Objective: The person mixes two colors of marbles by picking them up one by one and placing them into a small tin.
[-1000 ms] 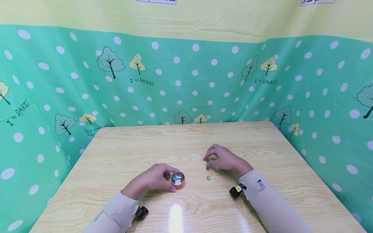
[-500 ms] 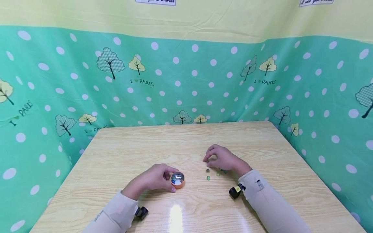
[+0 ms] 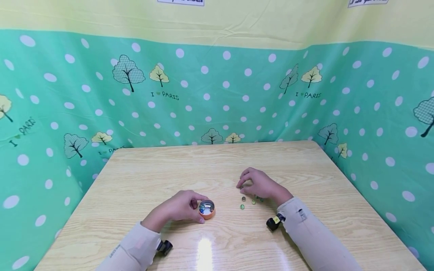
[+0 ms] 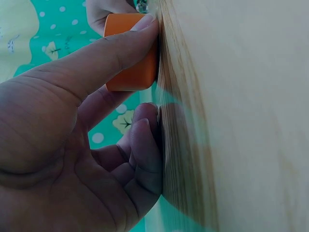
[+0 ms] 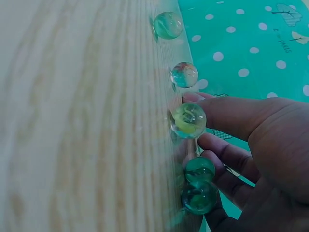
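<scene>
My left hand (image 3: 184, 205) grips a small round cup (image 3: 209, 217), orange outside with a shiny metal inside, between thumb and fingers. Some small coloured marbles show inside it. In the left wrist view the thumb lies along the orange cup (image 4: 133, 75) close to the tabletop. My right hand (image 3: 259, 184) is low over the table, fingers bent, thumb and index finger about a small dark marble (image 3: 242, 187), mostly hidden. Several loose glass marbles lie beside it: a green one (image 3: 242, 206), a greyish one (image 3: 243, 198), a yellow-green one (image 5: 189, 121) and teal ones (image 5: 200, 169).
The wood-grain table (image 3: 162, 165) carries the cup and marbles. A green and yellow curtain (image 3: 210, 94) with dots and trees stands round its back and sides. A small black camera (image 3: 165, 247) is worn on the left wrist, another (image 3: 272, 224) on the right.
The greyish marble near my right thumb has rolled slightly toward me and then to the right. Both hands and the cup stay almost where they were.
</scene>
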Tool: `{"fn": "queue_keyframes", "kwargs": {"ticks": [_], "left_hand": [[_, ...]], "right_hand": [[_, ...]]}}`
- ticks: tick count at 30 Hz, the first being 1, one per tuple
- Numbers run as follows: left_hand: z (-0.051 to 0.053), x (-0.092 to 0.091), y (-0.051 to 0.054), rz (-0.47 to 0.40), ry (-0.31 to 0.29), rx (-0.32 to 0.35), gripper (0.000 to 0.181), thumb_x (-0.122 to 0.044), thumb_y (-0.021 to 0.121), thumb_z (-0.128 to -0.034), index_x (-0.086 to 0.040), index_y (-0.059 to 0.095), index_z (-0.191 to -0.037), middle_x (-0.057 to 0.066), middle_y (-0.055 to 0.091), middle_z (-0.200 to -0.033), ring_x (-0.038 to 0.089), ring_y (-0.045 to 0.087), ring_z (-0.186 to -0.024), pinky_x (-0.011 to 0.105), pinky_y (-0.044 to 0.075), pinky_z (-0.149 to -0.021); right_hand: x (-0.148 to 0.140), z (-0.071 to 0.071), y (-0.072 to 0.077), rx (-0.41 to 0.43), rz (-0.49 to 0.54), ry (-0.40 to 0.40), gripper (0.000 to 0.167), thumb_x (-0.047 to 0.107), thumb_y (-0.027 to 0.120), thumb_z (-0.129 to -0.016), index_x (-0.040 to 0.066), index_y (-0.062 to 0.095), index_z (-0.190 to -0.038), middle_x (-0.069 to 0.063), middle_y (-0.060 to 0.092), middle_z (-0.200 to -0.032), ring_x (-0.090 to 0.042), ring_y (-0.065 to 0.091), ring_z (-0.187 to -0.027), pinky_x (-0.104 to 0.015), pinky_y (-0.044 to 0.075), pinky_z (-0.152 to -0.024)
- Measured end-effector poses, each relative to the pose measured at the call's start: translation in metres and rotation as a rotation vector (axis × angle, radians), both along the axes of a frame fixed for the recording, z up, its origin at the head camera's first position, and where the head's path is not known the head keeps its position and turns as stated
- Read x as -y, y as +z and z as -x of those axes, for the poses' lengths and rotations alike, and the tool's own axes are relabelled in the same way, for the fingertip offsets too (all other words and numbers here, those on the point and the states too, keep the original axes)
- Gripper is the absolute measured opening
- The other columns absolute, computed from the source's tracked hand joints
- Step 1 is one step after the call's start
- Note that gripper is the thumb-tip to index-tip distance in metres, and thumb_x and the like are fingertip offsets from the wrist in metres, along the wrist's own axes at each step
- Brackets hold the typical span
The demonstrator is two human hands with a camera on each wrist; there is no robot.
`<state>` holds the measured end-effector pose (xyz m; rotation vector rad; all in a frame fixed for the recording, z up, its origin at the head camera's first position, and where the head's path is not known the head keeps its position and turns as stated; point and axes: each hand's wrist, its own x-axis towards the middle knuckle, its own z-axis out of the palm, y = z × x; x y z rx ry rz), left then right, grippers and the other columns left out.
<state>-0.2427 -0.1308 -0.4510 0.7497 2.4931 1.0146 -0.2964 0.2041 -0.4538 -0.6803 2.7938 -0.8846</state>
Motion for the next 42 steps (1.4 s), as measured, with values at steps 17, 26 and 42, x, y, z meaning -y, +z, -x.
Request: {"fn": "queue_keyframes", "kwargs": {"ticks": [17,26,42], "left_hand": [[0.0011,-0.0002,0.0005,0.014,0.002,0.002,0.065,-0.029,0.098,-0.0697,-0.025,0.073,-0.130,-0.002,0.064,-0.083,0.013,0.053,-0.072,0.026,0.043,-0.063],[0.0006,0.0004,-0.0019,0.003,0.000,0.014,0.064,-0.029,0.098,-0.0696,-0.025,0.074,-0.129,-0.003,0.065,-0.085,0.014,0.053,-0.074,0.027,0.044,-0.064],[0.0019,0.0016,-0.0030,0.007,0.010,0.011,0.067,-0.028,0.098,-0.0683,-0.023,0.073,-0.130,-0.001,0.064,-0.085,0.015,0.053,-0.075,0.028,0.044,-0.064]], "right_hand": [[0.0019,0.0016,-0.0021,-0.006,0.051,-0.099,0.008,0.030,0.078,-0.094,0.023,0.081,-0.097,0.004,0.065,-0.122,-0.022,0.060,-0.118,-0.045,0.049,-0.103],[0.0055,0.0014,-0.0027,-0.012,0.011,-0.142,0.016,0.031,0.076,-0.096,0.021,0.078,-0.084,0.004,0.065,-0.119,-0.019,0.061,-0.112,-0.038,0.051,-0.094],[0.0075,0.0006,-0.0017,-0.015,-0.037,-0.143,0.030,0.040,0.071,-0.099,0.017,0.074,-0.081,-0.009,0.056,-0.136,-0.028,0.056,-0.126,-0.044,0.050,-0.100]]}}
